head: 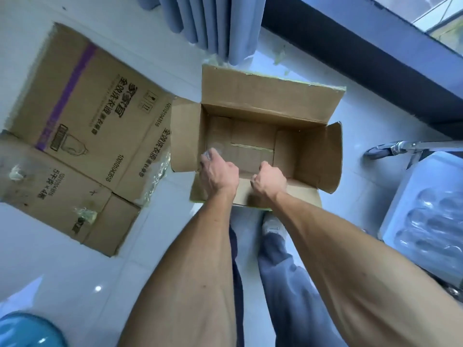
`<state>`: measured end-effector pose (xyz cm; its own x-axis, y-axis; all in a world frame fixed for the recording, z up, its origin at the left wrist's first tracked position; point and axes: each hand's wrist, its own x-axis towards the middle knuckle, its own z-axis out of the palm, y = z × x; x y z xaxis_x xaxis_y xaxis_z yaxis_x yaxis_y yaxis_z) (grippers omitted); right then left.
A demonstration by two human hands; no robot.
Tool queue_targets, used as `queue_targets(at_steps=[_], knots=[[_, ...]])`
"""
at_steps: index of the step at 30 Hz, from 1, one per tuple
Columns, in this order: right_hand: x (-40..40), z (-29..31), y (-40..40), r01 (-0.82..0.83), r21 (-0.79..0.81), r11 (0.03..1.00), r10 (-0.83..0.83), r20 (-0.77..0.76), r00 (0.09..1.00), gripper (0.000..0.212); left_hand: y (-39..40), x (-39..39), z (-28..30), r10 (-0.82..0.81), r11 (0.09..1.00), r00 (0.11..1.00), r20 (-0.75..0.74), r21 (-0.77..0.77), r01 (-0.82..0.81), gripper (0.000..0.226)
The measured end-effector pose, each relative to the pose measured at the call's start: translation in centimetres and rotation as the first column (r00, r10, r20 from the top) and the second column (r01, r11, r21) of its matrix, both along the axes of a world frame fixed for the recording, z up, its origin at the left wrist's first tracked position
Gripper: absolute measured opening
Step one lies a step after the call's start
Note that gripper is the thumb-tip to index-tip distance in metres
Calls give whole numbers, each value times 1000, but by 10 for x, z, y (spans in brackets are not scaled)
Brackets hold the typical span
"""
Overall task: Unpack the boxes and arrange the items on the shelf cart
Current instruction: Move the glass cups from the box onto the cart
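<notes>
Open box [263, 136] on floor [62, 271], flaps out, bottom bare. Left hand [218, 171] at near-left corner, curled on clear, blurry thing [210, 154]. Right hand [269, 180] fisted over near flap, grip unclear. Flattened boxes [82, 136] left. Cart [426, 209] right, holding clear items.

My left grip [218, 171] curls over something clear and blurred; right of my right grip [269, 181], the cart [426, 196] is cut off.
</notes>
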<state>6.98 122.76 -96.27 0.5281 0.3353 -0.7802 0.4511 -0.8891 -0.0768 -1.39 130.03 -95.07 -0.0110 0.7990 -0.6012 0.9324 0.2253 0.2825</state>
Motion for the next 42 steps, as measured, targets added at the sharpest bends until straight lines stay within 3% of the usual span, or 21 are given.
queue_targets(at_steps=[3,8,14,19,24,28,36,39,42], knots=[[-1,-20,15,-37,-41,998,35,-46,998,27,16,-7,-24,-67,996,993,-93,-72,60,35],[7,-46,25,25,-43,999,-27,-39,999,28,12,-5,-61,-227,956,960,-162,-225,188,60],[20,-70,26,31,-9,999,-32,-15,999,32,16,6,-102,-191,974,955,-227,-163,156,62],[26,-94,7,52,-40,998,-55,-73,996,32,26,14,-136,-294,955,889,-352,-154,255,88],[30,-113,-18,46,-97,994,-56,-107,993,34,17,21,-153,-376,926,800,-467,-177,332,75],[32,-118,-21,33,-96,995,-45,-123,991,36,10,22,-161,-331,939,863,-381,-219,263,71],[40,-94,-20,63,21,998,-61,-76,995,30,28,28,-125,-299,954,896,-328,-85,288,60],[48,-76,-22,69,66,995,-67,-39,997,35,30,30,-105,-270,960,946,-180,-131,249,56],[58,-59,-24,43,143,989,-38,-36,999,64,32,36,-81,-213,944,974,78,-240,226,58]])
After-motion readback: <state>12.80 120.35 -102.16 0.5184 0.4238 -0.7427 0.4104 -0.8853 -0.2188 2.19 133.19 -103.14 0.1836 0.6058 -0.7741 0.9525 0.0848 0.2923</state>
